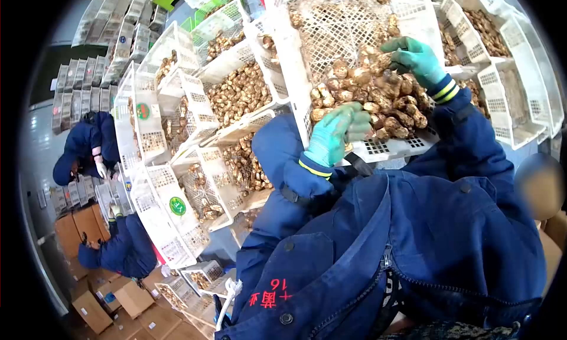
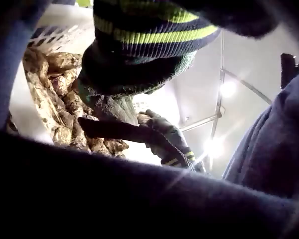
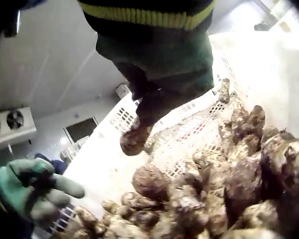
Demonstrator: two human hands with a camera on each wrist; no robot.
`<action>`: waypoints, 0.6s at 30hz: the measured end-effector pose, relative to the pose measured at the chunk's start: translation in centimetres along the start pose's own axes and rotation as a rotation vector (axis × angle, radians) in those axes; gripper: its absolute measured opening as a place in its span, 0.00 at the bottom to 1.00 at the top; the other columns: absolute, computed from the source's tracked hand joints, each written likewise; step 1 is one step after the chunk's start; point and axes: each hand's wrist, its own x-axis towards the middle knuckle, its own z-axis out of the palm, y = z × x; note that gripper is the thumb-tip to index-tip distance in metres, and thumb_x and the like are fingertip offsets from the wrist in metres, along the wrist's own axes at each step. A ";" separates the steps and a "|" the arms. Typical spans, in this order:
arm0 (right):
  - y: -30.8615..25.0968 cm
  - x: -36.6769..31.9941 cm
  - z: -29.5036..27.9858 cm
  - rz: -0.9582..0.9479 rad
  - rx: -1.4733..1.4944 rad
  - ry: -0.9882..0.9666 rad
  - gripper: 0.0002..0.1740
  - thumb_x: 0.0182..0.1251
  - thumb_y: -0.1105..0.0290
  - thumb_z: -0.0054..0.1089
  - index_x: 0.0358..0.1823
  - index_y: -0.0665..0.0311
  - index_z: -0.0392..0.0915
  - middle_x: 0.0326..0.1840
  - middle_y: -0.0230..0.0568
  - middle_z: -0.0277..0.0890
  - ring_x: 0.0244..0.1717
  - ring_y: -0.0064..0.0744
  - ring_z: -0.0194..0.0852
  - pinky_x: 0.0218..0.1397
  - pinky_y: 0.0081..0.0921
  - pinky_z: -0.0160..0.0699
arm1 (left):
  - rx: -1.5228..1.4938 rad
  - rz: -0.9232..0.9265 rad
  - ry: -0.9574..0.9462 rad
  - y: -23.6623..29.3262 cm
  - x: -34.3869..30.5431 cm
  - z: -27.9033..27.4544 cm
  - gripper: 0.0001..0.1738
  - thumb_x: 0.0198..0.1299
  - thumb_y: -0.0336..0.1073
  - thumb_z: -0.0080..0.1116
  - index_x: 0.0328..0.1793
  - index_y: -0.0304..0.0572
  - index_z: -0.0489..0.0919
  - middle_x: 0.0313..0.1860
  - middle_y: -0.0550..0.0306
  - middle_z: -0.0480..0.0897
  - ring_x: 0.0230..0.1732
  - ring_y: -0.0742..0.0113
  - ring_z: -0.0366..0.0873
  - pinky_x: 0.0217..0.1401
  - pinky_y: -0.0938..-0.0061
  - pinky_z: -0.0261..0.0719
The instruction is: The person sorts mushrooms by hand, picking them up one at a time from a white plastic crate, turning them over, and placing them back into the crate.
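Observation:
In the head view a white plastic crate (image 1: pixel 336 30) holds a heap of stubby, mottled brown mushrooms (image 1: pixel 384 95), mostly at its near end. My gloved right hand (image 1: pixel 418 61) is over the heap's far right side. In the right wrist view its fingers point down and pinch one brown mushroom (image 3: pixel 134 140) above the crate floor. My left hand (image 1: pixel 338 133), in a green glove, hovers at the near left side of the heap. Its fingers are loosely extended, with nothing visible in them; the right wrist view shows this left hand (image 3: pixel 37 191) beside the crate wall.
More white crates of mushrooms (image 1: pixel 239 95) stand close on the left, and others (image 1: pixel 487 33) on the right. Two people in blue jackets (image 1: pixel 121 245) work at the far left, near cardboard boxes (image 1: pixel 133 298). Stacked crates (image 1: pixel 80 92) line the back left.

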 end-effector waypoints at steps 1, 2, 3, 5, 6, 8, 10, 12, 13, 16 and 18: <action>-2.3 -1.6 0.8 0.014 0.167 0.005 0.14 0.69 0.70 0.52 0.52 0.67 0.74 0.49 0.34 0.79 0.37 0.22 0.79 0.42 0.19 0.79 | 0.008 0.037 0.040 0.0 0.7 0.0 0.30 0.70 0.45 0.51 0.70 0.32 0.63 0.58 0.42 0.76 0.54 0.56 0.79 0.53 0.66 0.81; -2.3 -2.4 0.5 0.089 0.344 -0.113 0.16 0.71 0.68 0.51 0.55 0.67 0.73 0.47 0.35 0.79 0.37 0.22 0.80 0.42 0.19 0.80 | 0.023 0.129 0.076 0.3 1.0 0.8 0.33 0.69 0.44 0.53 0.74 0.36 0.58 0.60 0.44 0.74 0.56 0.55 0.78 0.55 0.65 0.81; -3.2 -3.2 0.7 0.145 0.348 -0.170 0.18 0.71 0.67 0.49 0.58 0.68 0.72 0.48 0.39 0.78 0.40 0.24 0.81 0.41 0.19 0.79 | 0.025 0.189 0.080 0.6 1.2 1.5 0.33 0.69 0.43 0.53 0.74 0.37 0.58 0.59 0.45 0.74 0.56 0.54 0.77 0.55 0.65 0.81; -3.8 -4.5 2.3 0.139 0.517 -0.230 0.19 0.71 0.67 0.51 0.57 0.72 0.73 0.42 0.41 0.80 0.41 0.27 0.82 0.44 0.22 0.84 | 0.028 0.314 0.099 1.5 1.3 2.8 0.33 0.69 0.43 0.53 0.75 0.39 0.57 0.57 0.47 0.75 0.57 0.54 0.77 0.55 0.65 0.82; -3.3 -4.8 3.2 0.121 0.561 -0.205 0.19 0.70 0.69 0.50 0.57 0.73 0.73 0.43 0.42 0.80 0.41 0.27 0.83 0.43 0.21 0.84 | 0.089 0.325 0.125 2.4 0.9 3.9 0.32 0.69 0.41 0.53 0.75 0.38 0.57 0.54 0.51 0.75 0.54 0.53 0.79 0.54 0.67 0.82; -3.8 -5.6 5.0 0.163 0.601 -0.153 0.19 0.70 0.70 0.50 0.58 0.73 0.72 0.44 0.42 0.80 0.40 0.27 0.83 0.43 0.21 0.85 | 0.119 0.258 0.020 3.1 0.5 3.9 0.32 0.70 0.40 0.52 0.75 0.38 0.58 0.53 0.51 0.76 0.51 0.53 0.81 0.53 0.69 0.83; -3.9 -5.8 5.5 0.118 0.478 -0.112 0.19 0.70 0.70 0.50 0.59 0.72 0.73 0.47 0.42 0.79 0.42 0.28 0.82 0.44 0.22 0.84 | 0.139 0.256 -0.028 2.8 0.9 3.1 0.29 0.70 0.41 0.50 0.72 0.37 0.62 0.48 0.51 0.77 0.46 0.53 0.83 0.48 0.71 0.84; -3.5 -5.7 5.5 -0.019 0.178 -0.070 0.19 0.71 0.68 0.51 0.60 0.67 0.73 0.52 0.43 0.77 0.46 0.28 0.81 0.47 0.24 0.82 | 0.037 0.140 0.011 3.1 1.2 1.8 0.28 0.71 0.43 0.49 0.72 0.40 0.62 0.42 0.52 0.77 0.44 0.54 0.83 0.43 0.71 0.83; -3.3 -5.7 5.6 -0.087 0.027 -0.049 0.19 0.71 0.67 0.51 0.60 0.65 0.74 0.55 0.43 0.77 0.47 0.29 0.81 0.49 0.25 0.82 | -0.016 0.083 0.031 3.2 1.2 1.3 0.27 0.71 0.44 0.49 0.72 0.42 0.62 0.40 0.52 0.76 0.44 0.54 0.83 0.41 0.71 0.83; -5.1 -5.6 6.4 -0.697 -0.847 0.008 0.26 0.62 0.69 0.58 0.64 0.57 0.71 0.60 0.49 0.72 0.59 0.46 0.72 0.61 0.39 0.73 | -0.100 0.022 0.044 2.5 1.7 0.0 0.26 0.71 0.52 0.45 0.69 0.51 0.62 0.38 0.48 0.77 0.39 0.56 0.81 0.34 0.73 0.79; -5.1 -5.8 7.3 -0.652 -1.050 -0.126 0.30 0.58 0.69 0.59 0.65 0.59 0.69 0.57 0.46 0.73 0.59 0.47 0.70 0.59 0.42 0.72 | -0.075 0.007 0.100 3.0 1.5 1.3 0.27 0.70 0.59 0.45 0.64 0.51 0.63 0.35 0.49 0.78 0.28 0.65 0.75 0.26 0.77 0.71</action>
